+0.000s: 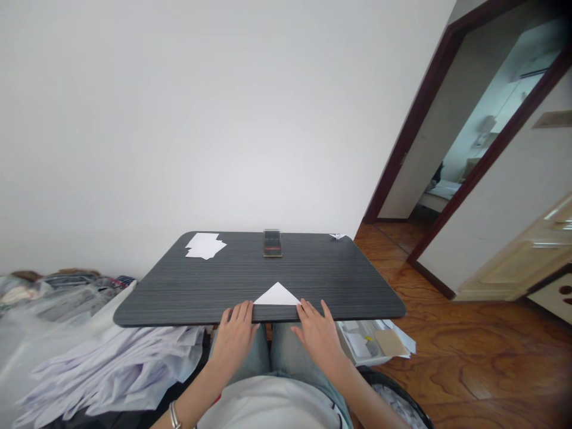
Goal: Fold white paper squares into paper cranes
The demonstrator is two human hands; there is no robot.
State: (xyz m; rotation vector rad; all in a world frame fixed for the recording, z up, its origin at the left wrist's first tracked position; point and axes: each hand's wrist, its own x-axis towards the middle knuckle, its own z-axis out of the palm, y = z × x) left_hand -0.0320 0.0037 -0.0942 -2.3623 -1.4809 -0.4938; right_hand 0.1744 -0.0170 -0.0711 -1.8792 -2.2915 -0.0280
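A white paper folded into a triangle [277,295] lies at the near edge of a dark wood-grain table [187,292]. My left hand [236,332] rests at the table's front edge with fingers stretched flat, its fingertips touching the triangle's left corner. My right hand [318,332] lies the same way, fingers spread, fingertips at the triangle's right corner. Neither hand grips anything.
A phone [272,243] lies at the table's far middle, a stack of white sheets [204,245] at the far left, a small folded paper piece [338,236] at the far right. Crumpled white cloth [111,369] lies left; a box of papers [375,342] sits on the floor right.
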